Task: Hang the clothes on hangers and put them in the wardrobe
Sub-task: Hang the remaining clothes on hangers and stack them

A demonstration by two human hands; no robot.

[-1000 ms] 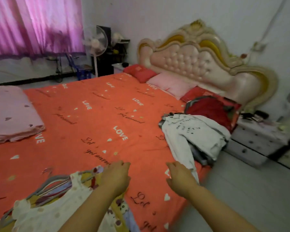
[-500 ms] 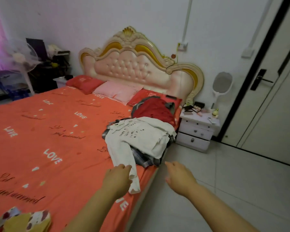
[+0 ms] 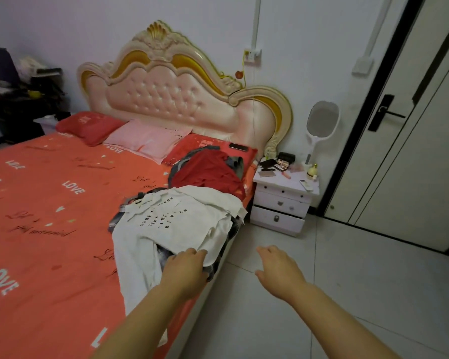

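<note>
Left hand (image 3: 186,270) is out over the edge of the bed (image 3: 49,242), knuckles up, fingers lying on the near hem of the white shirt (image 3: 171,218). The fingertips are tucked against the cloth, so I cannot tell whether they pinch it or only touch it. Right hand (image 3: 278,270) hangs over the tiled floor (image 3: 335,294), just beside the bed, fingers apart and relaxed, holding nothing.

The white shirt sits on top of the clothes pile at the right edge of the bed, black lettering face up, one sleeve trailing down the orange sheet toward the camera. Under it a dark checked garment (image 3: 163,255) peeks out at both sides. Behind the shirt, closer to the pillows, lies a bunched red garment (image 3: 208,172) with grey cloth around it.

At the head of the bed, a padded pink headboard (image 3: 171,99) with cream and gold trim. Along it lie a red pillow (image 3: 88,125), a pink pillow (image 3: 145,138) and another red one half under the clothes, with a dark phone (image 3: 238,147) lying on it.

Right of the bed stands a white nightstand (image 3: 283,203), its top cluttered with small items. A white racket-shaped thing (image 3: 322,120) stands upright on it against the wall. Far right, a pale door (image 3: 405,151) with a black frame and a black handle (image 3: 385,112).
</note>
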